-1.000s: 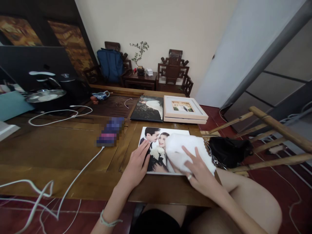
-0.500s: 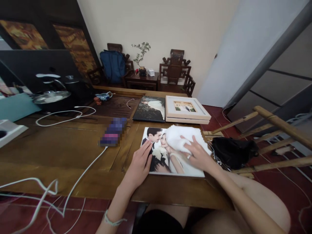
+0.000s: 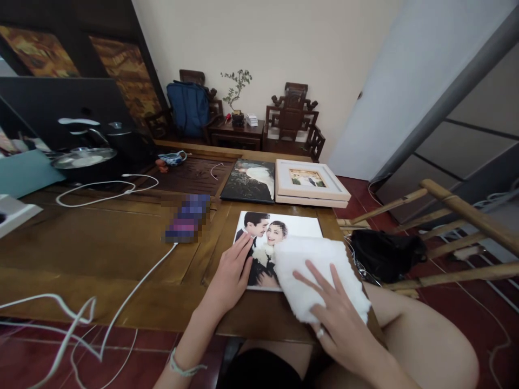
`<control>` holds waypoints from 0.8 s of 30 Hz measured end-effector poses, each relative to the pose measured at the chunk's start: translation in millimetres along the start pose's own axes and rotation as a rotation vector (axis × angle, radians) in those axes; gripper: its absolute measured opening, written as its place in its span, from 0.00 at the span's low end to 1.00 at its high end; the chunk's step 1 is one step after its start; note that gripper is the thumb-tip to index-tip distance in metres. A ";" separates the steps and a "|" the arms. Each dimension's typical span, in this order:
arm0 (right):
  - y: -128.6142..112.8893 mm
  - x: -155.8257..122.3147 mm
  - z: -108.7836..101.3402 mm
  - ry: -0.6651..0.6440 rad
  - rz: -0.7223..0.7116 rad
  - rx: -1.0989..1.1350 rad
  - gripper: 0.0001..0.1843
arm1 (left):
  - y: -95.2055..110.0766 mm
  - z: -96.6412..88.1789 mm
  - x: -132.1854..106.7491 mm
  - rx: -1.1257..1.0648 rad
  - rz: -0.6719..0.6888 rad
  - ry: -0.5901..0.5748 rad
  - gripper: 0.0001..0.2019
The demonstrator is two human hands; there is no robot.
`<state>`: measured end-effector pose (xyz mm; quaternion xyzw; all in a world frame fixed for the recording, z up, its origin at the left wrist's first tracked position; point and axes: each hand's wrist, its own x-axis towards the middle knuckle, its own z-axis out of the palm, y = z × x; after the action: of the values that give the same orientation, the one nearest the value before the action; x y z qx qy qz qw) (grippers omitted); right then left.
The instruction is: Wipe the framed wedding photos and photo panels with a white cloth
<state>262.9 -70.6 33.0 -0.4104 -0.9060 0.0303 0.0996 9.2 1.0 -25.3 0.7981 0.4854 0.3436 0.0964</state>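
A glossy photo panel of a couple lies flat near the table's front edge. My left hand rests flat on its left side, fingers stretched out, with nothing in it. A white fluffy cloth covers the panel's lower right part and hangs past its front and right edges. My right hand lies on top of the cloth with its fingers spread, pressing it down, and wears a ring. The panel's lower right corner is hidden under the cloth.
Behind the panel lie a dark photo panel and a light-framed picture. A blurred phone on a white cable lies left on the wooden table. A bamboo rack and a black bag are right.
My right hand has drawn the cloth from the panel's upper right toward me, down past its front edge; the fingers are more spread now. My left hand has stayed in place.
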 end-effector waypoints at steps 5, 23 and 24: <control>-8.9 -3.8 -9.7 -0.081 -0.020 0.013 0.13 | 1.8 -2.6 -0.1 0.002 -0.017 -0.006 0.23; 66.5 79.1 -7.9 -0.126 0.184 -0.017 0.27 | -1.6 -1.7 -0.9 0.004 0.000 -0.014 0.22; 57.7 69.4 -7.6 -0.128 0.167 -0.021 0.26 | -0.9 -2.1 -0.7 0.004 -0.003 -0.014 0.23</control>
<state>262.3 19.3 43.3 -0.4825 -0.8735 0.0551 0.0340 7.0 0.5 -24.4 0.8002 0.4865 0.3367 0.0986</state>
